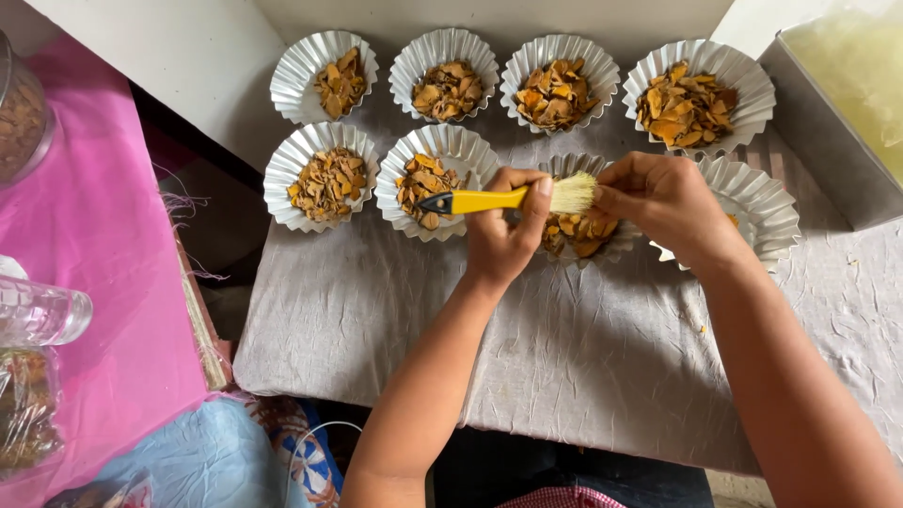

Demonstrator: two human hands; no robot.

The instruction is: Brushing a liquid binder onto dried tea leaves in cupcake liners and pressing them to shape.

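I see the brush (503, 198) lying crosswise between my two hands, its long axis running parallel to the far edge of the cloth-covered tabletop (583, 367); my left hand (503, 235) grips the yellow handle, black tip pointing left; my right hand (663, 202) pinches the pale bristles, both hands closed on it; it hovers over the third foil cup (578, 230) of the nearer row, filled with orange-brown flakes.
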